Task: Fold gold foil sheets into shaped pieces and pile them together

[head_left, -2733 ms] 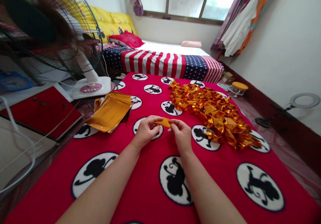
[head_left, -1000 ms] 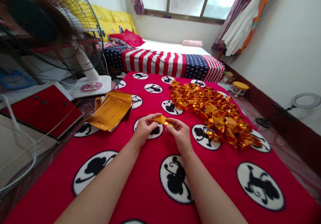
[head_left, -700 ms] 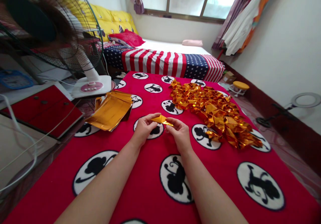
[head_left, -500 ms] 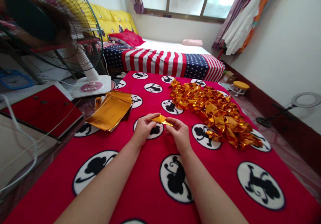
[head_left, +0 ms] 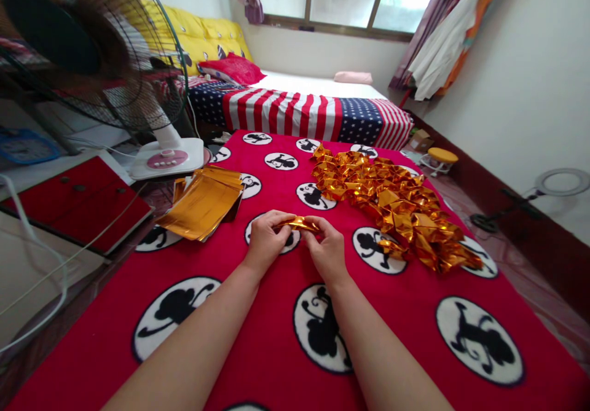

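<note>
Since the earlier frame, the left fingers (head_left: 278, 217) have dipped over their end of the foil piece (head_left: 300, 222), and its peaked shape now shows as a narrow, shiny, slightly curved strip between the hands. The left fingers are closed in a pinch on one end; the right fingers (head_left: 319, 223) are pinched on the other end, with the foil piece held level above the desk. The desk (head_left: 258, 343) lies beneath the fingers under a red cloth with round white patches and black monkey figures.

To the left of the fingers, well apart from them, a loose stack of gold sheets (head_left: 198, 205) rests on the cloth, its edges uneven. Ahead and to the right of the fingers, a long heap of folded gold foil (head_left: 391, 199) spreads over the cloth, the pieces touching and overlapping.

Farther left stand a white-based fan (head_left: 166, 156) and a cabinet (head_left: 92, 205) with red fronts. Beyond the desk, straight ahead of the fingers, is a bed (head_left: 295, 113) with a stars-and-stripes cover and a red pillow (head_left: 235, 70). Far to the right, a yellow-topped stool (head_left: 442, 156) stands on the floor
</note>
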The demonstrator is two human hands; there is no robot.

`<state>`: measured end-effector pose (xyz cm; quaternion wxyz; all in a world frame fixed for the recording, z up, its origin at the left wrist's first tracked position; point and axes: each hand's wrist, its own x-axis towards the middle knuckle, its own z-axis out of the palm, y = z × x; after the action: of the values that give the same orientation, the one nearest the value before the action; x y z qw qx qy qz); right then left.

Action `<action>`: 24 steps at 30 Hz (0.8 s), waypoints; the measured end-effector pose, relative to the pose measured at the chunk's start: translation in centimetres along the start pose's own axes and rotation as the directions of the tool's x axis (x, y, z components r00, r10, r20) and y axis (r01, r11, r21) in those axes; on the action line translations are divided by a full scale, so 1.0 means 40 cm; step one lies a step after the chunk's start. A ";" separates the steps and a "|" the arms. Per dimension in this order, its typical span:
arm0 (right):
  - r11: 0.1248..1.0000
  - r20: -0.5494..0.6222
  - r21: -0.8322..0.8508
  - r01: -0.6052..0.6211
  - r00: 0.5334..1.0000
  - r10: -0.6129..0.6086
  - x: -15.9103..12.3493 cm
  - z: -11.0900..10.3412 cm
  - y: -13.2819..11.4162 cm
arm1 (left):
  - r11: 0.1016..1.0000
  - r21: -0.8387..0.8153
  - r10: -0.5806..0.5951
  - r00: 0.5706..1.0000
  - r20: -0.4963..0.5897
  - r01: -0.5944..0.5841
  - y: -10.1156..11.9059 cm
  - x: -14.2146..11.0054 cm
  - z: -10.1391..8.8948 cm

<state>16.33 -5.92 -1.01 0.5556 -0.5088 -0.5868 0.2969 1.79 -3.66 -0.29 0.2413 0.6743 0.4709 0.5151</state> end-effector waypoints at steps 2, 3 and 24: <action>0.999 -0.016 -0.034 0.004 1.000 -0.004 0.000 -0.001 -0.001 | 0.998 0.042 0.039 0.999 0.002 -0.039 0.005 -0.002 0.001; 0.999 -0.027 -0.051 0.003 1.000 -0.004 -0.001 -0.001 -0.002 | 0.997 0.059 0.056 0.998 0.006 -0.056 0.007 -0.003 0.002; 0.958 -0.026 -0.286 -0.010 1.000 0.003 0.004 -0.019 0.029 | 0.966 0.211 0.133 0.988 0.078 -0.146 -0.022 -0.006 0.013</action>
<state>17.39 -5.57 -1.86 0.4827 -0.5895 -0.6147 0.2041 1.94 -3.42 -1.30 0.1443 0.7439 0.4677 0.4550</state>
